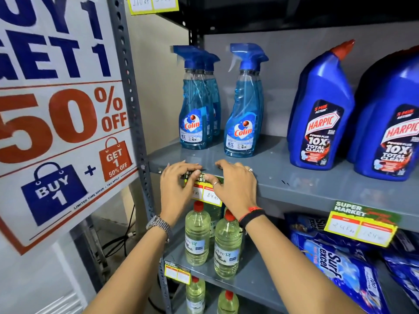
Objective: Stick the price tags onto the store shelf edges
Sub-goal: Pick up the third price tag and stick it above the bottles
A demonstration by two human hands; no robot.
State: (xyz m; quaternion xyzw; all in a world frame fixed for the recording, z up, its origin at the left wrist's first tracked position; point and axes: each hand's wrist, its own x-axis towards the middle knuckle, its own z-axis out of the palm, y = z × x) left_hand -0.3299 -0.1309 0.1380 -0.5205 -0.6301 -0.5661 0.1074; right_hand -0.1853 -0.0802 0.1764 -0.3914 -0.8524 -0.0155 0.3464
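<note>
Two bare forearms rose from the bottom of the frame, nearest the lens, the left wrist carrying a metal watch (158, 225) and the right a red and black band (251, 214). Both hands met just left of centre on one price tag (209, 193), pressed against the front edge of the grey shelf (317, 189) that held the blue spray bottles (243, 103). The left hand (178, 189) lay spread flat over the tag's left part, fingers bent over the shelf lip; the right hand (235, 189) covered its right part the same way, neither hand gripping, both pushing. The tag lay directly under the palms, its long axis running left to right along the edge, its printed face turned outward toward the camera, green heading up and handwritten price below. Both hands seemed equally near. Judging by this, the sticking looked nearly done. A second tag (360, 223) sat farther right on the same edge, above the detergent packs (335, 266).
</note>
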